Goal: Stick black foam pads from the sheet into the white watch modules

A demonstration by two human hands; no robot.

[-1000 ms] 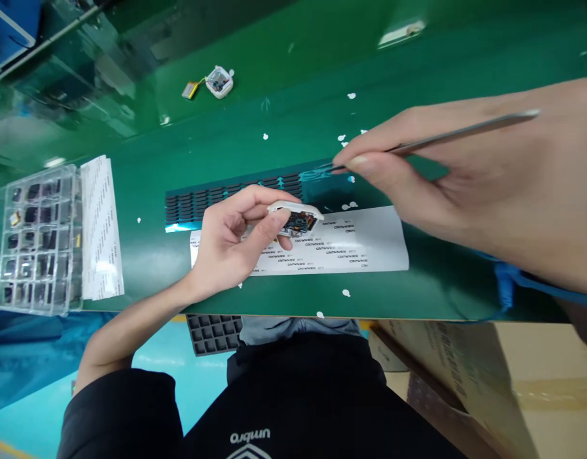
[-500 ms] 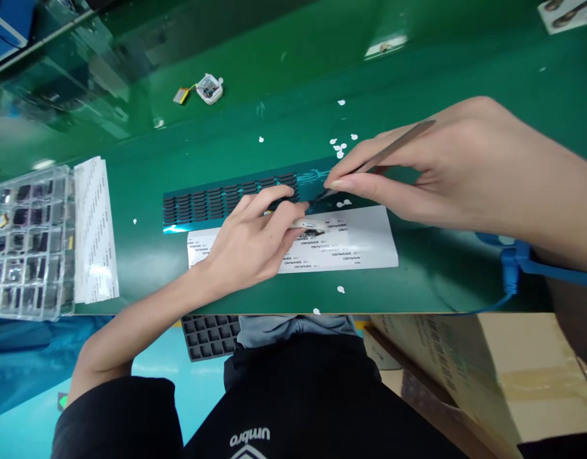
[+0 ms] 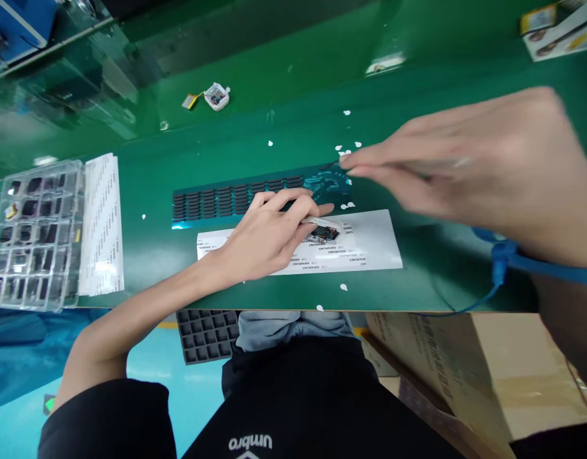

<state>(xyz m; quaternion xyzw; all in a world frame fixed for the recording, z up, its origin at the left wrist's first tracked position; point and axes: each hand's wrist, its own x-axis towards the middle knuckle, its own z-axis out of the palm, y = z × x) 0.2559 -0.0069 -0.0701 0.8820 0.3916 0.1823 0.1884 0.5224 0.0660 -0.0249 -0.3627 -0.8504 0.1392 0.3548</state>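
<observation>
My left hand (image 3: 274,229) rests palm down and grips a small white electronic device housing (image 3: 322,223) between thumb and fingers. A dark circuit board (image 3: 327,234) shows in its open side. Beneath lies a white printed backing sheet (image 3: 379,245). My right hand (image 3: 470,166), smeared by motion, pinches a pair of tweezers (image 3: 329,166); their dark tip is over the right end of a blue film strip (image 3: 329,185). Rows of thin black pads (image 3: 226,197) cover the left part of that film, partly hidden by my left fingers.
Several small white round stickers (image 3: 347,205) lie scattered. A second white housing (image 3: 217,97) with a wired battery (image 3: 190,101) sits farther back. At left stand a clear compartment box (image 3: 35,236) and white sheets (image 3: 102,229). A blue wrist strap cord (image 3: 498,268) hangs by my right wrist.
My right hand with the tweezers has moved away from the white housing, back to the film's far right end. The left hand stays on the housing, and more of the circuit board shows.
</observation>
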